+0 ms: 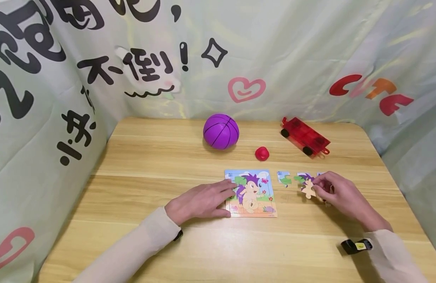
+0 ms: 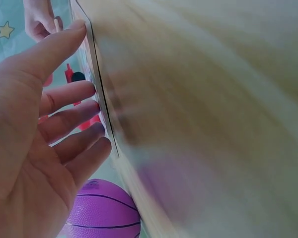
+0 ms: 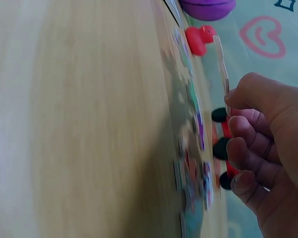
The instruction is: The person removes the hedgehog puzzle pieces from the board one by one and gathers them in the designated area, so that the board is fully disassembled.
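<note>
A person in cream sleeves sat at a wooden counter (image 1: 150, 165) hung round with a printed cloth backdrop (image 1: 292, 59); the left hand (image 1: 203, 200) lay flat, fingers straight and together, with its fingertips resting on the left edge of a hedgehog puzzle board (image 1: 251, 193), which sat near the counter's middle, just in front of the person; the left wrist view showed those fingers (image 2: 72, 94) pressed along the board's rim (image 2: 97, 84). The right hand (image 1: 339, 193) was to the right of the board, apart from it, fingers curled and pinching a loose puzzle piece (image 1: 308, 190) held upright on edge, as the right wrist view showed the piece (image 3: 221, 67) standing thin above the counter between thumb and forefinger; other loose pieces lay flat beside it, among them a green-and-blue piece (image 1: 284, 179) between the board and the right hand. Farther back on the counter stood a purple ball (image 1: 221, 131), a small red toy (image 1: 262, 153) just right of and in front of it, and a red translucent toy cart (image 1: 305, 136) with black wheels toward the far right corner; the ball also showed in the left wrist view (image 2: 104, 210); a black band with a yellow tag (image 1: 357, 246) sat at the right wrist.
</note>
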`<state>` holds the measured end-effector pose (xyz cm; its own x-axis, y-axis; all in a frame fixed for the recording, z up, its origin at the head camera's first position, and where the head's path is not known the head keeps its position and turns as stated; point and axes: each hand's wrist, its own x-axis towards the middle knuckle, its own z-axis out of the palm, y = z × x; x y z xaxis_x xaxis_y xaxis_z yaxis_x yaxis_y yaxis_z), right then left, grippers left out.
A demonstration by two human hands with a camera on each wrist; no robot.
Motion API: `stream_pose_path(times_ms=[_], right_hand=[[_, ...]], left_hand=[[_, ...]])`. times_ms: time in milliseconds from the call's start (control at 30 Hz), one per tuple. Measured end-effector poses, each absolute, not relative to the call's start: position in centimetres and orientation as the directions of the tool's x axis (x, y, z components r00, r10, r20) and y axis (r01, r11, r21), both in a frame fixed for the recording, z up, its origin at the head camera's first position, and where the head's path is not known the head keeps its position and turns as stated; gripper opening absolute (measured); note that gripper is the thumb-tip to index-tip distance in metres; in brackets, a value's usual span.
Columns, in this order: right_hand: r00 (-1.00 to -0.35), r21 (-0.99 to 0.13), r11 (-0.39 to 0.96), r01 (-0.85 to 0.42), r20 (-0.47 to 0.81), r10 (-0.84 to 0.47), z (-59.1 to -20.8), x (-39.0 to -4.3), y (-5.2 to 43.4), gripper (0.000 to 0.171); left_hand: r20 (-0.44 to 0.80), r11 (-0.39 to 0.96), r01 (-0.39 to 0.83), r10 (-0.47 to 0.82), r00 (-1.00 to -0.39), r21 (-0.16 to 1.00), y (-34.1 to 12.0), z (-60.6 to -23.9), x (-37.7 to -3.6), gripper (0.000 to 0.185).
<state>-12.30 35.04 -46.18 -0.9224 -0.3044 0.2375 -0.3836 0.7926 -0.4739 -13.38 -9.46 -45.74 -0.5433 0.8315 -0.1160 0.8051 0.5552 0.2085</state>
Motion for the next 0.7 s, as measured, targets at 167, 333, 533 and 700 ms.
stream_pose_path(times_ms=[167,333,533,700], right_hand=[[-0.920,-0.468,0.795,-0.385,0.258,-0.294,-46.3,-12.0,36.3,0.021],[-0.923,-0.462,0.802,-0.380,0.253,-0.291,-46.4,-11.7,37.5,0.022],[-0.934,-0.478,0.803,-0.356,0.214,-0.287,-46.5,-11.2,38.7,0.021],[-0.928,-0.484,0.792,-0.373,0.200,-0.315,-46.9,-11.1,38.4,0.021]], left_hand=[[-0.091,0.551,0.821,0.834,-0.544,0.149,-9.4,-45.7,-13.4,0.071],[-0.066,0.536,0.834,0.844,-0.532,0.135,-9.5,-45.8,-13.5,0.073],[-0.071,0.495,0.850,0.869,-0.490,0.179,-9.8,-45.8,-13.4,0.062],[-0.124,0.508,0.832,0.861,-0.493,0.222,-9.9,-45.9,-13.5,0.059]])
